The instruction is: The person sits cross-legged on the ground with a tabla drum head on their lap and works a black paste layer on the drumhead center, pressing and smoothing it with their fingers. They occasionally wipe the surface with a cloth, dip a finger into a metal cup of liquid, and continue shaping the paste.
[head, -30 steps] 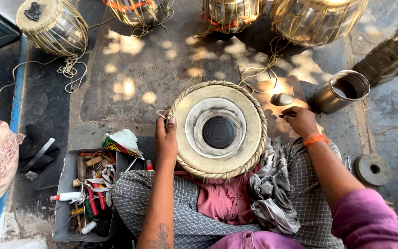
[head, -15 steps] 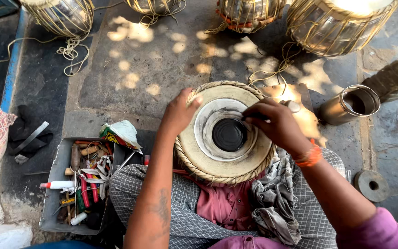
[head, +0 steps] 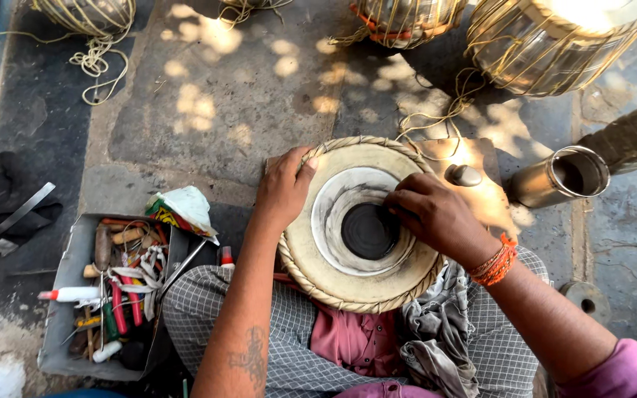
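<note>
While the drum [head: 363, 228] rests on the person's lap, tilted slightly toward the camera, its only restraint is the left hand [head: 283, 188], whose fingers are curled over the braided rim at the upper left. Should that hold loosen, the round body could probably roll off the checked cloth onto the stone floor [head: 208, 110].

Going left to right: a grey tool tray [head: 57, 346] sits just beside the left knee, packed with red-handled tools, a white tube and wooden pieces. Loose items lying over its edge could spill if the knee shifts.

The drumhead is smooth pale skin with a grey ring and a matt black centre disc [head: 369, 230]. A woven cord runs around its edge. The right hand [head: 436, 214] lies on the head with fingers bent, their tips pressed at the right edge of the disc; whether they pinch anything cannot be told. Uneven pressure there could smear or crack the black layer.

A crumpled grey rag [head: 436, 332] lies under the right wrist. Further right, a metal cup [head: 563, 177] lies tipped on the floor, near a small rounded stone [head: 464, 175].
</note>
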The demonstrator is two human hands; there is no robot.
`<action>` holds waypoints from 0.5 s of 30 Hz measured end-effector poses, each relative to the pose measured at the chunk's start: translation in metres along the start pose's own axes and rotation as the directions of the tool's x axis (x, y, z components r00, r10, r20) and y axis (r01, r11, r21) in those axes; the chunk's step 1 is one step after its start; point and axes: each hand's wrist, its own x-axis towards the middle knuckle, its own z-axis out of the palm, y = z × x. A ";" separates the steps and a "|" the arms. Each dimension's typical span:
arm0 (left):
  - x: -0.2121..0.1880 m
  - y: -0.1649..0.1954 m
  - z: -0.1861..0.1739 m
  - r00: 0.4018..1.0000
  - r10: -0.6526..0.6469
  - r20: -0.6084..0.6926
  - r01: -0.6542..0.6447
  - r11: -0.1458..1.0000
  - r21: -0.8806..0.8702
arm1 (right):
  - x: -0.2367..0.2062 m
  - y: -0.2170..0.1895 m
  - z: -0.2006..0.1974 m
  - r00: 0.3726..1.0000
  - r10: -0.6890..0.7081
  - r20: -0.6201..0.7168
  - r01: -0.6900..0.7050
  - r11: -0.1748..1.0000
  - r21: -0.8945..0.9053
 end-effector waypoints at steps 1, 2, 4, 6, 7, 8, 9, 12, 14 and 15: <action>-0.001 -0.002 0.001 1.000 -0.010 0.001 0.010 1.000 -0.004 | -0.002 -0.001 0.002 1.000 0.013 0.003 -0.013 1.000 -0.013; -0.001 -0.005 0.001 1.000 -0.004 -0.006 0.004 1.000 0.012 | -0.005 -0.001 0.004 1.000 0.026 0.004 -0.026 0.999 -0.026; -0.001 -0.010 0.003 0.999 0.023 -0.023 -0.022 0.999 0.040 | -0.009 -0.002 0.011 0.999 0.021 -0.033 -0.021 1.000 -0.003; -0.001 -0.016 0.005 1.000 0.024 -0.019 -0.023 0.999 0.025 | -0.013 -0.001 0.017 0.997 0.024 -0.076 -0.024 1.000 0.005; -0.001 -0.018 0.007 1.000 0.025 -0.017 -0.025 1.000 0.019 | -0.016 -0.001 0.020 0.995 0.031 -0.091 -0.030 0.999 0.012; -0.001 -0.021 0.008 1.000 0.014 -0.020 -0.013 0.999 0.034 | -0.020 -0.002 0.023 0.994 0.038 -0.106 -0.036 0.999 0.024; -0.001 -0.024 0.009 1.000 0.001 -0.024 0.000 0.999 0.052 | -0.025 -0.003 0.026 0.992 0.062 -0.110 -0.060 0.998 0.023; -0.001 -0.032 0.014 0.998 -0.052 -0.034 0.055 0.994 0.093 | -0.040 -0.012 0.034 0.982 0.143 -0.125 -0.138 0.989 0.050; 0.001 -0.037 0.016 0.994 -0.108 -0.017 0.109 0.986 0.123 | -0.049 -0.021 0.041 0.967 0.215 -0.139 -0.203 0.974 0.101; 0.002 -0.039 0.017 0.989 -0.145 0.001 0.144 0.980 0.140 | -0.053 -0.028 0.047 0.949 0.233 -0.212 -0.201 0.966 0.160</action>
